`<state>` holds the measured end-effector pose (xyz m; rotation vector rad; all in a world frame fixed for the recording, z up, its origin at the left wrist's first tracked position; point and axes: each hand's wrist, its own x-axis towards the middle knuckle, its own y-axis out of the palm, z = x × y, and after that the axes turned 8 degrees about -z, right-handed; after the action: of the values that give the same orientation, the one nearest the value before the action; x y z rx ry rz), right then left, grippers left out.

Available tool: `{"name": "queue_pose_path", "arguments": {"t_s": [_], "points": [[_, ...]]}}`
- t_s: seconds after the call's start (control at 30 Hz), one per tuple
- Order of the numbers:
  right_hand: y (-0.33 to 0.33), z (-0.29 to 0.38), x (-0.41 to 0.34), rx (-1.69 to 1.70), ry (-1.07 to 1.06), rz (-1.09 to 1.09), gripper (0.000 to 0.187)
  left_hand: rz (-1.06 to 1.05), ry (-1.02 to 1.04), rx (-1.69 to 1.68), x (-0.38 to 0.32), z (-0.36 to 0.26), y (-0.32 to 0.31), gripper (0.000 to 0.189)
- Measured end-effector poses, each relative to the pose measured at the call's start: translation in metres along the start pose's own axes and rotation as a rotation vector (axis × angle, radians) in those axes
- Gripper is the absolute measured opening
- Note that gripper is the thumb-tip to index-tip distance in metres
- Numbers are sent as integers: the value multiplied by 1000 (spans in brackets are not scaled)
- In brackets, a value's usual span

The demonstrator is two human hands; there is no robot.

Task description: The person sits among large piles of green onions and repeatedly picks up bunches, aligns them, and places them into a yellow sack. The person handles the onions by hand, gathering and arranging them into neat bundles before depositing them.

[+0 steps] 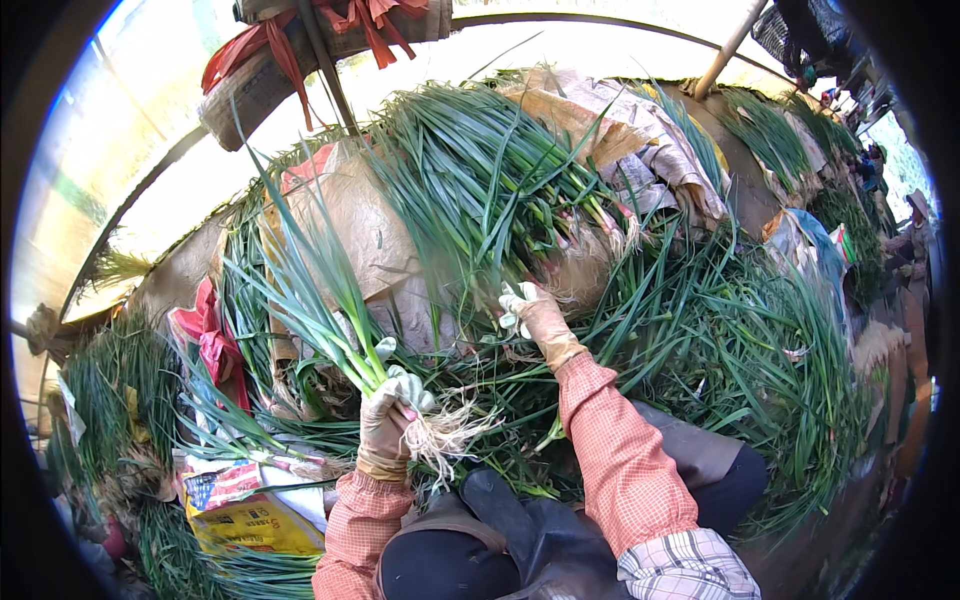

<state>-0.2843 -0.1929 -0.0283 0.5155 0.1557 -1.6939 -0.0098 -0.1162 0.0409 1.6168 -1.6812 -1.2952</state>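
Note:
Both hands wear light gloves. My left hand is closed round the lower stems of several green garlic plants, their leaves pointing up and left, their pale roots hanging to the right of the glove. My right hand is beside the lower edge of a large heap of similar plants, its fingers bent; whether a stem lies between them cannot be told. Roots and pinkish stem bases of the heap show just above that hand.
Loose leaves cover the ground at the right. A yellow printed sack lies at lower left, near a red plastic bag. A pole rises behind the heap. Another person is at the far right edge.

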Motion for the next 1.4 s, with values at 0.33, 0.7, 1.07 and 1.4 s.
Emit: {"name": "queue_pose_path", "arguments": {"t_s": [0.33,0.7,1.07,1.4], "points": [[45,-11,-119,-931,-230,386,45,-226,-311,304,8,31,-25,26],[95,-29,-63,-472,-32,-39,89,-304,-238,571,-4,53,-30,27],[98,-45,-75,1198,285,74,37,-363,-151,384,-5,56,-22,19],[67,17,-53,136,-60,-12,41,-156,-240,102,-9,32,-42,41]]}}
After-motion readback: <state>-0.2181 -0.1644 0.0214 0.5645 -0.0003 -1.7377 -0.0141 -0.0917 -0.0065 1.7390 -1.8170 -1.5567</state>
